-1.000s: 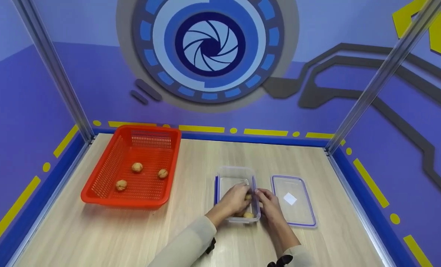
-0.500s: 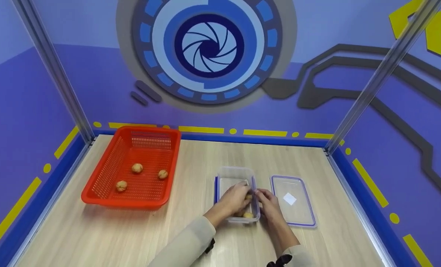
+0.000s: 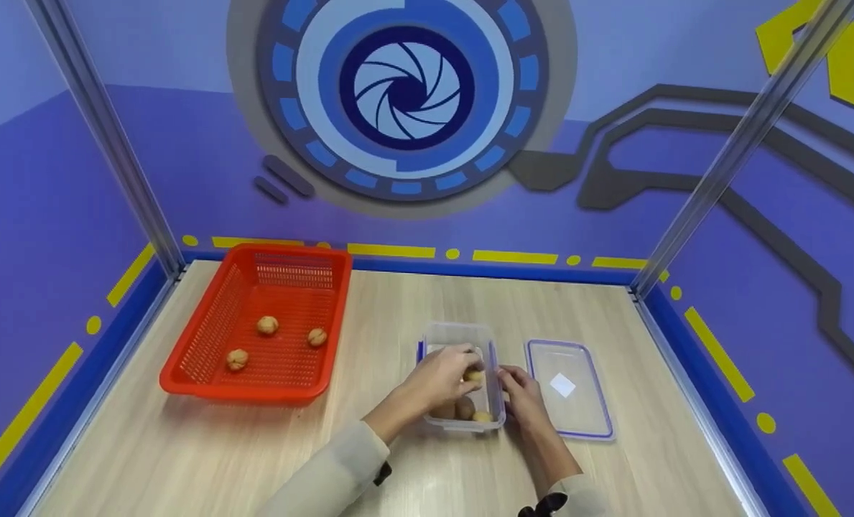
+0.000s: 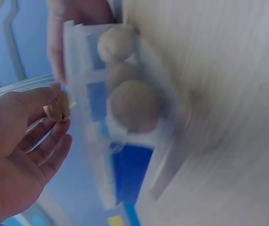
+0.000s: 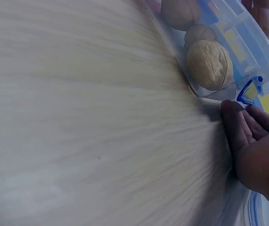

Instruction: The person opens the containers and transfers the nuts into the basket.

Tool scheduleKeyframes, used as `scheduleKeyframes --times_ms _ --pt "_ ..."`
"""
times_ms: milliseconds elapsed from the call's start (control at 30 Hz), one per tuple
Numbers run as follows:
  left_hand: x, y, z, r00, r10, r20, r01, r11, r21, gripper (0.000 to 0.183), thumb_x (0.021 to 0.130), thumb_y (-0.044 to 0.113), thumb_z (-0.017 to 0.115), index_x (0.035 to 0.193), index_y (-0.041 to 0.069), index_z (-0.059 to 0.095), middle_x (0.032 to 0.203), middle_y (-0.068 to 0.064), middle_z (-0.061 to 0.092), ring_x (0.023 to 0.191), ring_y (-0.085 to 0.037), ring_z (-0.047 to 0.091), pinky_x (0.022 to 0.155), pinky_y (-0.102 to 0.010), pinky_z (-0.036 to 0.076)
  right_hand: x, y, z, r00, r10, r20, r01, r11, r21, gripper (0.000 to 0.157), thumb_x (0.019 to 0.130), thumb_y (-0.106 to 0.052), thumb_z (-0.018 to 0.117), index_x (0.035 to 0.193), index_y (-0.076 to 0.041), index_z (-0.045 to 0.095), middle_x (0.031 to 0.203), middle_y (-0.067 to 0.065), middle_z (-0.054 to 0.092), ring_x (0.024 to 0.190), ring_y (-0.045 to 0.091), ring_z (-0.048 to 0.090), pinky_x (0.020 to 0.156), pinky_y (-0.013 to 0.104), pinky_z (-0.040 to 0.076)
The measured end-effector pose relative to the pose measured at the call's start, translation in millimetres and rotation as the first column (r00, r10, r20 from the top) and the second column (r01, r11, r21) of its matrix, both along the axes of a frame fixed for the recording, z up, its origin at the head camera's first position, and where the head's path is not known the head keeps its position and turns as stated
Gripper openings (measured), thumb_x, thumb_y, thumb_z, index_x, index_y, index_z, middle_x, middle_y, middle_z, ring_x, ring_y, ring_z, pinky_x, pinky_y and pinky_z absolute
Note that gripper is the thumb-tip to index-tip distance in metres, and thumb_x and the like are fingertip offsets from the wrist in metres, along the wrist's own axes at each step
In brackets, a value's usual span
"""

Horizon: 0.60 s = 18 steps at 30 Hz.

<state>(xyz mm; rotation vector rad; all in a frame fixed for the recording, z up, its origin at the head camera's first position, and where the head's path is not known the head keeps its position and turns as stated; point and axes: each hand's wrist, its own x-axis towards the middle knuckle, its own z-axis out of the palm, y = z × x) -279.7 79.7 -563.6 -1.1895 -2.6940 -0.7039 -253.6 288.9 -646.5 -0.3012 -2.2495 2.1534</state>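
Observation:
My left hand (image 3: 437,377) pinches a walnut (image 4: 58,107) between thumb and fingers. In the head view it is over the clear plastic container (image 3: 459,332), whose near end holds several walnuts (image 5: 209,65). My right hand (image 3: 523,397) is at the container's right side. Its extended fingertips (image 5: 226,104) touch the outer wall near the base, beside a blue-edged side latch (image 5: 250,90). The container stands upright without its lid.
A clear lid (image 3: 588,402) with a blue seal and a white label lies flat to the right. At the left stands a red plastic basket (image 3: 254,393) with three walnuts (image 3: 267,325) in it. Printed panels border the wooden table (image 3: 391,301) at the back and sides.
My left hand has lifted up and left from inside the container with a walnut between its fingers, uncovering walnuts at the near end. The right hand stays at the side wall.

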Motion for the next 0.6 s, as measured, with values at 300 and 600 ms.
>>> scheduleKeyframes --times_ms 300,600 --pt "9.8 -43.0 36.1 0.998 -0.046 -0.037 0.049 0.996 0.079 0.023 0.097 0.026 0.08 0.117 0.015 0.076 0.107 0.004 0.068 0.094 -0.008 0.065 0.08 -0.019 0.055 -2.7 1.1 -10.8 1.0 -0.029 -0.003 0.029 1.0 -0.005 0.044 0.108 -0.027 0.063 0.133 0.009 0.061 0.131 0.026 0.063 0.119 0.034 0.063 0.089 0.041 0.06" --pt "14.8 -98.4 50.7 0.994 -0.02 -0.106 0.038 0.985 0.171 0.018 0.095 0.021 0.082 0.111 0.013 0.076 0.106 0.003 0.068 0.092 -0.01 0.066 0.082 -0.022 0.058 -2.0 1.1 -9.3 1.0 -0.026 -0.001 0.026 1.0 -0.006 0.045 0.107 -0.028 0.063 0.134 0.008 0.061 0.131 0.026 0.062 0.119 0.034 0.062 0.089 0.042 0.059"
